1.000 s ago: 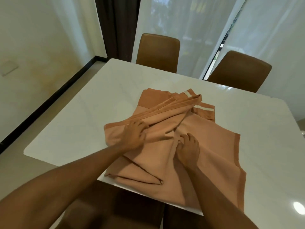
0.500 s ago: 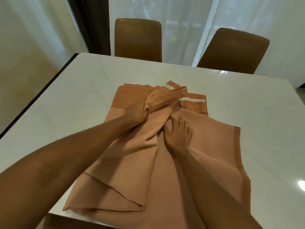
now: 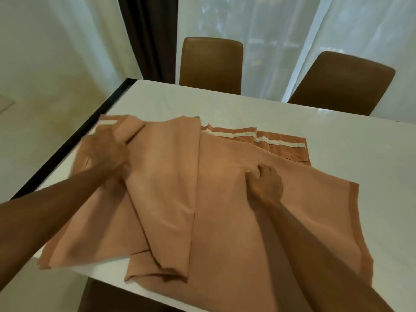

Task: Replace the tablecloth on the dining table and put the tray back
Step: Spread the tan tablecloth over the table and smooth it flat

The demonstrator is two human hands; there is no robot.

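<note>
A peach-orange tablecloth (image 3: 225, 199) with a white stripe near its far hem lies partly unfolded on the white dining table (image 3: 292, 122). My left hand (image 3: 108, 152) grips a bunched fold of the cloth near the table's left edge; it is blurred by motion. My right hand (image 3: 265, 183) rests on the cloth near the middle with fingers curled, pinning it down. The cloth's near edge hangs over the front of the table. No tray is in view.
Two brown chairs stand at the far side, one (image 3: 211, 64) in the middle and one (image 3: 342, 82) to the right. White curtains (image 3: 281, 30) and a dark drape (image 3: 148, 37) hang behind. The floor (image 3: 33, 104) lies to the left.
My left hand has pulled a fold of the cloth out to the left, spreading it wider. My right hand stayed on the cloth and shifted slightly right.
</note>
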